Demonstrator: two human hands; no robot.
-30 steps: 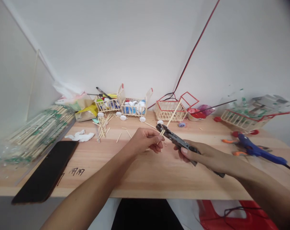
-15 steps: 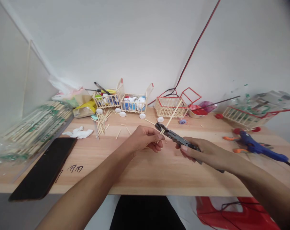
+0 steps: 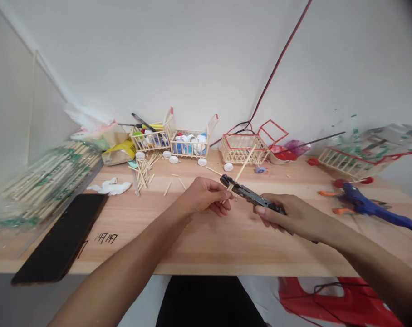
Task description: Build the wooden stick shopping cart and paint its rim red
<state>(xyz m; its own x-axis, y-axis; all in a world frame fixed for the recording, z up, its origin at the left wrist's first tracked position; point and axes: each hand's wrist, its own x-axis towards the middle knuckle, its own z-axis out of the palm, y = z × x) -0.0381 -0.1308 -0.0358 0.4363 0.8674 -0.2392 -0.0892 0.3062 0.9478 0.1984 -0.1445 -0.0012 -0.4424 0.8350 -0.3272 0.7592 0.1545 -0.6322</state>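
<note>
My left hand [image 3: 211, 195] pinches thin wooden sticks near their lower ends, above the middle of the wooden table [image 3: 199, 250]. The longer wooden stick [image 3: 245, 163] slants up and to the right from my fingers. My right hand [image 3: 284, 213] is closed around the handles of dark metal pliers [image 3: 248, 194]. Their jaws lie across the sticks just above my left fingertips. Whether the jaws bite into the wood cannot be made out. Short cut sticks [image 3: 144, 175] lie piled behind my left hand, with a few loose ones nearer.
Small stick carts stand along the wall: one with bottle caps [image 3: 190, 144], one with red rims [image 3: 245, 147], another [image 3: 352, 163] at right. A blue glue gun [image 3: 372, 206] lies right. Bagged sticks [image 3: 52, 181] and a black phone [image 3: 61, 238] are left.
The view has shifted slightly. Both hands keep nearly the same pose, with the plier jaws still across the sticks.
</note>
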